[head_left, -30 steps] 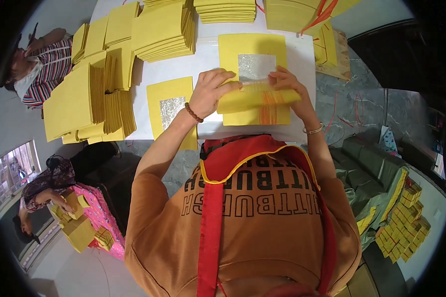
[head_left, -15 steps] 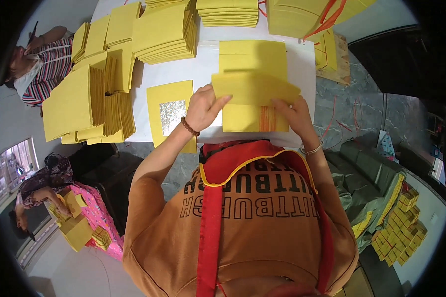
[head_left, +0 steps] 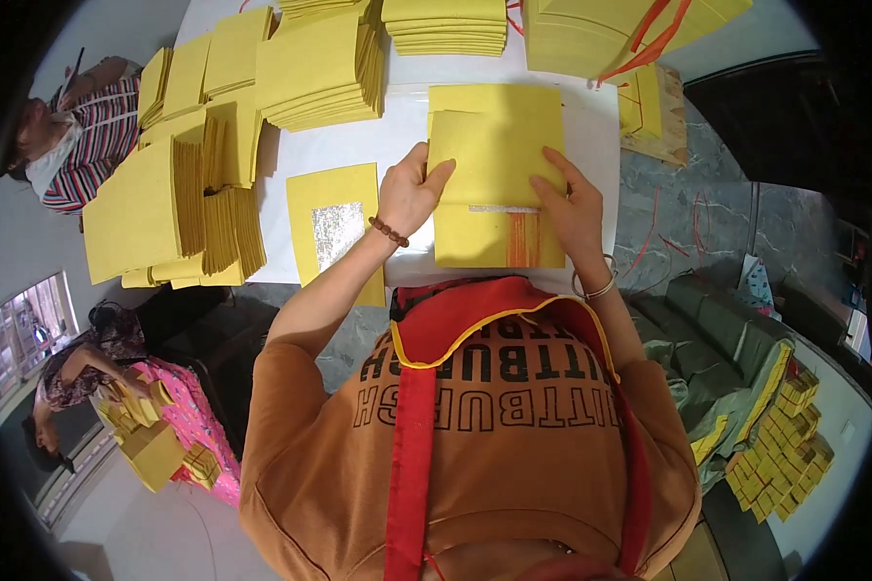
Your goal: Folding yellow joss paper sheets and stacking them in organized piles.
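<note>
A yellow paper sheet (head_left: 489,145) lies over more yellow paper (head_left: 470,237) at the table's near edge. A strip of orange-red marks and a thin silvery line show below it. My left hand (head_left: 412,196) is closed on the sheet's left edge, thumb on top. At the right edge, my right hand (head_left: 574,213) holds the paper, its thumb and forefinger lying on top; its other fingers are partly hidden. Beside my left wrist lies another yellow sheet (head_left: 302,208) with a silver foil square (head_left: 337,232), partly covered by my forearm.
Stacks of yellow paper (head_left: 131,213) fill the left of the white table (head_left: 397,121), with more piles (head_left: 446,27) at the far side. A large yellow bundle with red ribbon (head_left: 656,53) stands far right. Two people work at the left; a green sofa (head_left: 717,329) stands right.
The sheet, raised and bent in my hands before, now lies flatter and farther forward. My right forefinger has stretched out over it, and the silvery line has come into sight.
</note>
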`<state>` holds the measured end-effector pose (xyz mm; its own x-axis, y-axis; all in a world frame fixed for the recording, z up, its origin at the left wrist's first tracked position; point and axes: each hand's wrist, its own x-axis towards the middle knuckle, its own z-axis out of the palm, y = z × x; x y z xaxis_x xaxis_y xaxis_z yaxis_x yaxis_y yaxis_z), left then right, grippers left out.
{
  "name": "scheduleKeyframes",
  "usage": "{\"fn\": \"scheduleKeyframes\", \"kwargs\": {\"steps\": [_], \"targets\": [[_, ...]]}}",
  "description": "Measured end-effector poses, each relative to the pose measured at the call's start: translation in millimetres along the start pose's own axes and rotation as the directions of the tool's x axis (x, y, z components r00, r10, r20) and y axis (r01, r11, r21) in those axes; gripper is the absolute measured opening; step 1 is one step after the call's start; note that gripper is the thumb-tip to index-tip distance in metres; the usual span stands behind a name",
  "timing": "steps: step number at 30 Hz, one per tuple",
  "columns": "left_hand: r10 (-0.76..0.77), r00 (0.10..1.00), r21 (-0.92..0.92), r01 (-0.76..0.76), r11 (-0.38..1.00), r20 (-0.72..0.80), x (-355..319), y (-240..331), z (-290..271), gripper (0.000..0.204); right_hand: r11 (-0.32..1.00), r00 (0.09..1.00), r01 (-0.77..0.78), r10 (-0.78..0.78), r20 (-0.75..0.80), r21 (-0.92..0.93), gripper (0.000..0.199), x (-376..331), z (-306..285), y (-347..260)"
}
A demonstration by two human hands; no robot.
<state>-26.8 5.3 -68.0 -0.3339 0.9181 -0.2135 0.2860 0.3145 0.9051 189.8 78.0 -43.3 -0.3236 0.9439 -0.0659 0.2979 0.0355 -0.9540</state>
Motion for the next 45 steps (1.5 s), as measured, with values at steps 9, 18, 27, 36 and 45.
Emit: {"fn": "scheduleKeyframes", "kwargs": {"steps": [9, 18, 27, 36, 45], "targets": [[-0.072, 0.997, -0.113, 0.072, 0.991, 0.002, -2, 22, -6, 0.040, 0.999, 1.000, -0.027, 0.027, 0.006, -0.038, 0.041, 4, 2, 2], [0.664, 0.739, 0.655, -0.557, 0.510, 0.111, 0, 66, 10, 0.047, 0.995, 0.999, 0.026, -0.029, -0.031, -0.096, 0.040, 2, 4, 7], [0.525, 0.797, 0.741, -0.540, 0.399, 0.298, 9, 41, 27, 0.063, 0.668, 0.941, 0.252, -0.337, 0.017, -0.700, 0.046, -10, 5, -17], [0.538, 0.788, 0.628, -0.587, 0.511, 0.299, 12, 27, 20, 0.061, 0.449, 0.876, 0.478, -0.306, 0.372, -0.755, 0.053, -11, 21, -6], [0.575, 0.684, 0.536, -0.721, 0.440, 0.448, -17, 50, -3, 0.048, 0.454, 0.892, 0.450, -0.271, 0.361, -0.769, 0.054, -11, 21, -6]]}}
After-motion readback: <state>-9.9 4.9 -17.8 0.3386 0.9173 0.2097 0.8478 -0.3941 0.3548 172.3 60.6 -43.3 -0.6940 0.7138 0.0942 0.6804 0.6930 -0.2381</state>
